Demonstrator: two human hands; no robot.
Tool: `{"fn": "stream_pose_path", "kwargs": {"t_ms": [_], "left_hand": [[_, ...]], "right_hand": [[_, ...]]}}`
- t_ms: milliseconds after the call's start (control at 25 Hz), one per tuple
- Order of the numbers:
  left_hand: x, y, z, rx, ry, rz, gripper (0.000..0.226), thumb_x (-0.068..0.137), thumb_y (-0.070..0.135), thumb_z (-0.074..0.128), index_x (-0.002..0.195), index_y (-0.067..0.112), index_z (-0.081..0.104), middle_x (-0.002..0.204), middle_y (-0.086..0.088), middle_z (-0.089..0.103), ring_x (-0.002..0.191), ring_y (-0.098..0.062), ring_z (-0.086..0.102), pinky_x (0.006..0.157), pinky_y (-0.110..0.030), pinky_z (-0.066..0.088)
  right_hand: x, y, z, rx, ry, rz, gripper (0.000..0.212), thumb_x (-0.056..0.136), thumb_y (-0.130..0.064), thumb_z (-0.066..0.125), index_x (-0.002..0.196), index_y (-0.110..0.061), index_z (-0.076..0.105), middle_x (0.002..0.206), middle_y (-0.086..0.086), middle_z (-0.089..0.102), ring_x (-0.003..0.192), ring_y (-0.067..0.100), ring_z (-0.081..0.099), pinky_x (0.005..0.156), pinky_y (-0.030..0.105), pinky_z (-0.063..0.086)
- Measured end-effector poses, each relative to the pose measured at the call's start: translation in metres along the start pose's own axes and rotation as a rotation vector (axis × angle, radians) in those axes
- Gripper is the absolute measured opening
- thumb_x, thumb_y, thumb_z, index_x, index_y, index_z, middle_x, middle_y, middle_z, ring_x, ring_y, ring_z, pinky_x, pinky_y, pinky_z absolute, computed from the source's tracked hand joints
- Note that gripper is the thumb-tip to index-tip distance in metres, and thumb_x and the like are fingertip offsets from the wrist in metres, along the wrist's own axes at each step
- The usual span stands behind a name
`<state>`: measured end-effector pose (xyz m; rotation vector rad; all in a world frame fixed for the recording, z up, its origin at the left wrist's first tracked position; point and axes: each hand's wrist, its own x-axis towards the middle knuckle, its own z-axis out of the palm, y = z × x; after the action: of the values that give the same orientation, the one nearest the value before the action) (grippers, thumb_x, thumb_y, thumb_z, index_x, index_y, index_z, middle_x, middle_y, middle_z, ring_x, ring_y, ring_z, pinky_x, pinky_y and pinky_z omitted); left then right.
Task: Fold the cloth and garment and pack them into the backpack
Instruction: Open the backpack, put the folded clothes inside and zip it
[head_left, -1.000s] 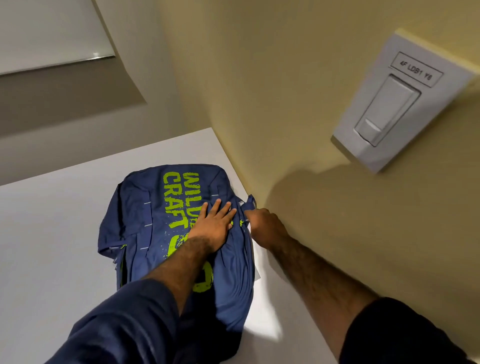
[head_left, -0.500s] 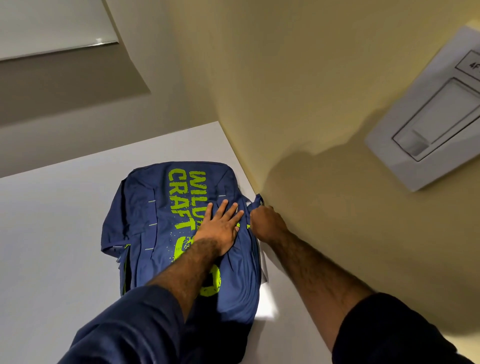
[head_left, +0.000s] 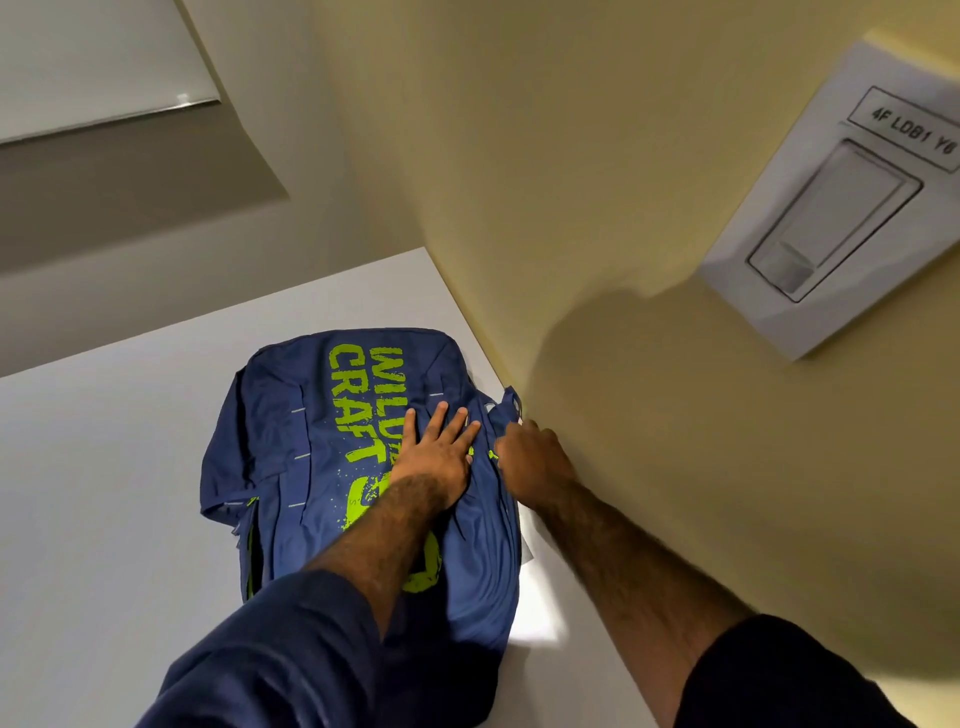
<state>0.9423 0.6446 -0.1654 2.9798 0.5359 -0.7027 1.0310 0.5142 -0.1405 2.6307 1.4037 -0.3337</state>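
The backpack (head_left: 311, 441), lying on the table (head_left: 104, 493) by the wall (head_left: 571, 208), is being pressed by the flat, straight-fingered left hand (head_left: 436, 457). The right hand (head_left: 530, 462) is being curled at its edge; what it holds cannot be told. Zipping is seemingly being done; steady pulling is being called for.

Our left hand (head_left: 436, 457) is covering the middle of the green lettering (head_left: 358, 384) on the backpack (head_left: 311, 467), so we are reading only part of it. Our left sleeve (head_left: 280, 649) is hiding the backpack's near end. Our right hand (head_left: 535, 465) is curling its fingers out of sight at the backpack's wall-side edge, and we are not making out what they hold. The picture's right edge is cutting off the blurred light switch (head_left: 831, 218).
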Motion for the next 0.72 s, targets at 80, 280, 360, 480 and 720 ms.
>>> {"fn": "stream_pose_path", "kwargs": {"t_ms": [80, 280, 360, 480, 720], "left_hand": [[0.001, 0.001, -0.001, 0.01, -0.01, -0.007, 0.057, 0.11, 0.042, 0.013, 0.162, 0.032, -0.008, 0.169, 0.007, -0.015, 0.154, -0.022, -0.023, 0.119, -0.063, -0.018], [-0.001, 0.003, -0.003, 0.032, -0.042, -0.012, 0.057, 0.11, 0.041, 0.013, 0.161, 0.032, -0.008, 0.169, 0.005, -0.015, 0.154, -0.023, -0.023, 0.117, -0.062, -0.02], [-0.001, 0.003, -0.004, 0.03, -0.045, -0.008, 0.057, 0.11, 0.041, 0.013, 0.162, 0.031, -0.009, 0.169, 0.005, -0.015, 0.154, -0.023, -0.023, 0.117, -0.063, -0.019], [-0.002, 0.004, -0.004, 0.034, -0.051, 0.0, 0.058, 0.11, 0.041, 0.014, 0.162, 0.031, -0.01, 0.169, 0.004, -0.016, 0.154, -0.024, -0.023, 0.118, -0.063, -0.019], [-0.014, 0.014, -0.017, 0.009, -0.014, 0.015, 0.059, 0.11, 0.032, 0.022, 0.163, 0.029, -0.003, 0.171, 0.003, -0.01, 0.156, -0.026, -0.018, 0.12, -0.066, -0.01]], "right_hand": [[-0.013, -0.003, 0.003, -0.017, 0.016, -0.006, 0.026, 0.098, -0.014, 0.051, 0.121, -0.015, 0.063, 0.125, 0.009, 0.057, 0.12, 0.03, 0.051, 0.096, 0.042, 0.042], [-0.069, -0.019, 0.006, 0.031, 0.066, 0.059, 0.019, 0.07, -0.015, 0.081, 0.083, -0.023, 0.071, 0.087, 0.001, 0.063, 0.086, 0.024, 0.06, 0.072, 0.038, 0.048], [-0.093, -0.019, 0.014, 0.072, 0.114, 0.076, 0.021, 0.062, -0.013, 0.084, 0.072, -0.023, 0.069, 0.075, 0.0, 0.061, 0.074, 0.023, 0.06, 0.063, 0.037, 0.047], [-0.134, -0.025, 0.021, 0.17, 0.148, 0.106, 0.023, 0.062, -0.01, 0.082, 0.074, -0.021, 0.066, 0.075, 0.001, 0.06, 0.073, 0.025, 0.06, 0.062, 0.039, 0.046], [-0.185, -0.049, 0.04, 0.268, 0.17, 0.2, 0.03, 0.055, -0.009, 0.085, 0.071, -0.024, 0.065, 0.073, 0.0, 0.056, 0.073, 0.026, 0.059, 0.057, 0.036, 0.043]]}}
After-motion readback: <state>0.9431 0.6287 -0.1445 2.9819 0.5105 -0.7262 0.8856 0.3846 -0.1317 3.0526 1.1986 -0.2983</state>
